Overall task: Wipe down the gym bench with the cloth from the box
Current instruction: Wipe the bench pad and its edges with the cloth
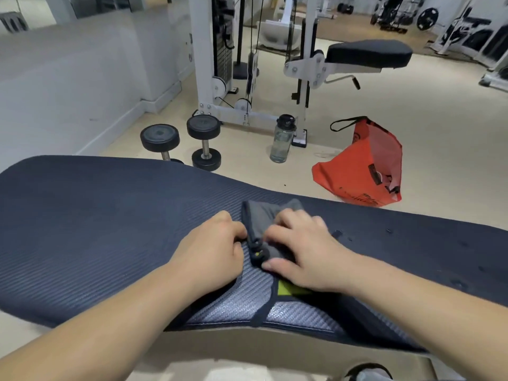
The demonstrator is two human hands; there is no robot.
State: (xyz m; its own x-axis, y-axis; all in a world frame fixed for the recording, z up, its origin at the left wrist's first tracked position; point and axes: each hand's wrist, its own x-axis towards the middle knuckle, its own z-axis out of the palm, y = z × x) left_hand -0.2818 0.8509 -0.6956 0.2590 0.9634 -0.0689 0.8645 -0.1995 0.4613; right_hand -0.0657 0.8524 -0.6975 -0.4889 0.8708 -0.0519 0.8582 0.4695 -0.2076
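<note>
Head view: grey cloth (270, 213) lay bunched on the gym bench (96, 229), about midway along the pad, its far end close to the far edge. Both hands were on it. Left hand (217, 240) was at the cloth's left side, fingers (237, 235) curled in and pinching that side. Right hand (301, 253) arched over the cloth's right half, fingers bent down onto it, thumb (270, 266) pressed against the near fold; it read as a clamp on the fabric, not a flat palm. The cloth looked soft, thin and light, with no stiffness. It would crumple and slide under a loose hold, so it is best gathered into a thick pad and gripped across the top, with the palm bearing down. The ribbed pad seemed grippy, so drag was likely and a loose corner might fold under. A few dark spots (336, 233), possibly droplets, sat towards the right end of the bench, just beside the right hand. A yellow-green tag (288, 288) showed under the right wrist, towards the near edge. No box was in view. On the floor beyond the far edge were dumbbells (203, 141), a water bottle (281, 138) and an orange bag (362, 166).
</note>
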